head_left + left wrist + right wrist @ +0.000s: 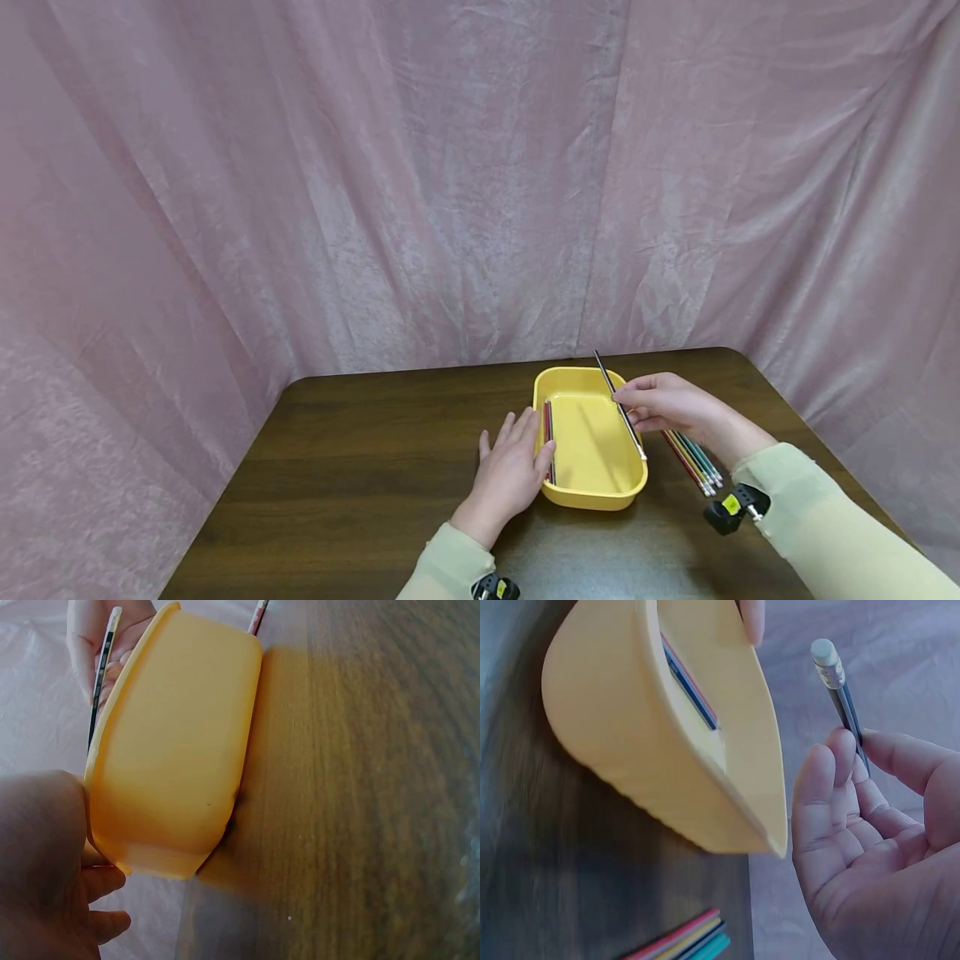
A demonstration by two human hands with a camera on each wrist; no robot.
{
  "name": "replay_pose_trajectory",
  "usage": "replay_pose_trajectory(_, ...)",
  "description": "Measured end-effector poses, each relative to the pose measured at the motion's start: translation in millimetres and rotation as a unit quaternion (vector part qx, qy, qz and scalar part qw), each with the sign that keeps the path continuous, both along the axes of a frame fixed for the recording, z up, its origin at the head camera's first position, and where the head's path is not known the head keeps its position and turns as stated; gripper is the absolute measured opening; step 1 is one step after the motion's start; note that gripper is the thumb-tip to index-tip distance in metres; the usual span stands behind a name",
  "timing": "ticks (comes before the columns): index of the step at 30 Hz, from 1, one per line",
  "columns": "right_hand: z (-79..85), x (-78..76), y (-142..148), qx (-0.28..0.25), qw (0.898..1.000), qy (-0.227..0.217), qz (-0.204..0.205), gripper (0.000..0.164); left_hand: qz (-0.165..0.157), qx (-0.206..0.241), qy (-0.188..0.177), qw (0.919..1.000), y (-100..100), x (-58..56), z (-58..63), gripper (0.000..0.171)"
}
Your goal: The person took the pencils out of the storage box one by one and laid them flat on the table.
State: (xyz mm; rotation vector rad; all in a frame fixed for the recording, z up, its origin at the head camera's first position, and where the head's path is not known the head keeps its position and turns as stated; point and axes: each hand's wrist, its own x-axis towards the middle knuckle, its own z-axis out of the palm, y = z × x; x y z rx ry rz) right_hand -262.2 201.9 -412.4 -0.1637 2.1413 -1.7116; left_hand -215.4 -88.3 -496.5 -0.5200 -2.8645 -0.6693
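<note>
A yellow plastic tray [592, 498] with raised walls stands on the table. My left hand [510, 467] rests at its left rim, fingers spread and fairly straight, thumb reaching over the edge. Inside, along the left wall, lie a red pencil and a dark pencil [694, 694]. Above the tray's right rim, my right hand [667, 408] pinches a black pencil [605, 377] between thumb and fingertips. This pencil is tilted, its white eraser end [823, 652] pointing toward the near side. Part of its shaft is hidden by the fingers.
Several pencils [693, 462] in red, yellow, dark and green lie side by side right of the tray, partly under the right forearm. The brown wooden table [360, 483] ends at a pink curtain [450, 208] behind.
</note>
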Motion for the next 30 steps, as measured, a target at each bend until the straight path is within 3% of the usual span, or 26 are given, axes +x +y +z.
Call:
replay_pose_trajectory(14, -6.6, 1.2, 41, 0.009, 1.000, 0.004, -0.024, 0.020, 0.003, -0.002, -0.007, 1.0000, 0, -1.5, -0.3, 0.062)
replay_pose_trajectory(25, -9.4, 3.1, 71, 0.028, 0.999, -0.003, -0.040, 0.034, 0.003, 0.006, -0.008, 0.9999, -2, -1.4, -0.6, 0.062)
replay_pose_trajectory(30, -13.8, 1.4, 84, 0.036, 0.998, -0.005, -0.053, 0.026, 0.003, 0.004, -0.007, 1.0000, -2, -1.6, -0.8, 0.062)
